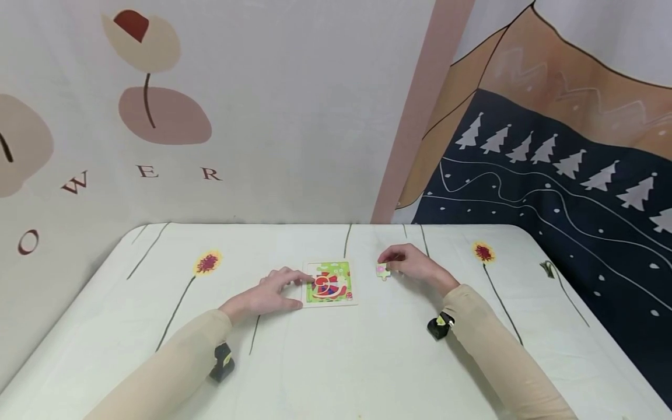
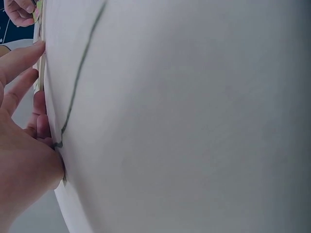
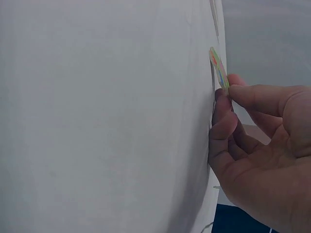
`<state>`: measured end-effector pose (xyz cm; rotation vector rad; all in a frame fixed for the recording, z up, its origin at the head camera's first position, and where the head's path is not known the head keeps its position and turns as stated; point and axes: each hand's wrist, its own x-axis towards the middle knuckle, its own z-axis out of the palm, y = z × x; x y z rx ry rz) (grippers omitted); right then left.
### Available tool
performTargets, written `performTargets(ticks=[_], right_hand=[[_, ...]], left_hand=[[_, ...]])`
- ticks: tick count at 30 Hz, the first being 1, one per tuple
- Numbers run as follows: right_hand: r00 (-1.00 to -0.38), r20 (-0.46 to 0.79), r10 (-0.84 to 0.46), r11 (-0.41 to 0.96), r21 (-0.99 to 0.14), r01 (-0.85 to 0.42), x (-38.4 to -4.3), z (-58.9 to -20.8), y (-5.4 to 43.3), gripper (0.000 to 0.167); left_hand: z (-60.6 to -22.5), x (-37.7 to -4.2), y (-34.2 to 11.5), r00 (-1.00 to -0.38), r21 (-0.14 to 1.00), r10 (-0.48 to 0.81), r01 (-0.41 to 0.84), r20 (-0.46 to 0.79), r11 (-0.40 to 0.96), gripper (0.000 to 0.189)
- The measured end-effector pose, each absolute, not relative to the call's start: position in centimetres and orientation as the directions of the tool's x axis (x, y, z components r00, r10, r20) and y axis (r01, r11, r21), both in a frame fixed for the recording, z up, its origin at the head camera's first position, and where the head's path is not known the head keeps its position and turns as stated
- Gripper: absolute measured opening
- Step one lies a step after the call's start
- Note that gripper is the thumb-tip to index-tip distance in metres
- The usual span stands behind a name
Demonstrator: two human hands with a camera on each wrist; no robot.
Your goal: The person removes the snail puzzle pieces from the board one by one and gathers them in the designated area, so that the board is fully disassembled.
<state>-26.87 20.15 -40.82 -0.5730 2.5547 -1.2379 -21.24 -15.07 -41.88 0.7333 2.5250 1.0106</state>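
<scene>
Right hand [image 1: 415, 263] has its thumb and fingertips pinched together on a small jigsaw piece [image 1: 382, 270], while the left hand [image 1: 268, 293] lies with its fingers apart, the index finger reaching over the left edge of a square puzzle board [image 1: 354, 283] and the thumb at its near left corner. The jigsaw piece is pale green with a pink patch, its rounded tab pointing toward the person; the right wrist view catches it nearly edge-on and tilted, with touches of red and blue, and whether it touches the cloth I cannot tell. It is to the right of the puzzle board, a short gap between them. The board has a pale, plain border around a bright green picture, with a curving red, blue and cream shape in the middle. Both lie toward the far side of a counter [image 1: 336, 361] covered in white cloth, printed with yellow flowers [image 1: 207, 263] with dark red centres on thin dark stems. Beige sleeves [image 1: 493, 350] cover both forearms, and a black device [image 1: 440, 325] sits at each wrist. Behind the counter hangs a pale backdrop [image 1: 294, 116] with beige and dusty-pink blossom shapes, dark red letters and a pink band; at the right, a navy print [image 1: 525, 192] shows white fir trees and wavy lines beneath brown mountains.
</scene>
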Motion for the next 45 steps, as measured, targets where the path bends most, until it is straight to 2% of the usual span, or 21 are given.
performTargets(ticks=[22,33,45], right_hand=[[-0.905,-0.08,-0.418,0.562,-0.806,-0.188,-27.0,-41.3,20.3,0.018],[-0.906,-0.083,-0.415,0.566,-0.804,-0.185,-27.0,-41.4,20.4,0.017],[-0.907,-0.1,-0.41,0.542,-0.826,-0.153,-27.0,-40.8,20.0,0.018]], left_hand=[[-41.5,-21.2,-14.7,-0.821,0.678,0.56,0.349,-0.113,0.647,0.05],[-41.4,-21.5,-14.2,-0.839,0.663,0.537,0.353,-0.089,0.661,0.042],[-40.9,-22.1,-13.1,-0.863,0.708,0.501,0.317,-0.06,0.631,0.038]])
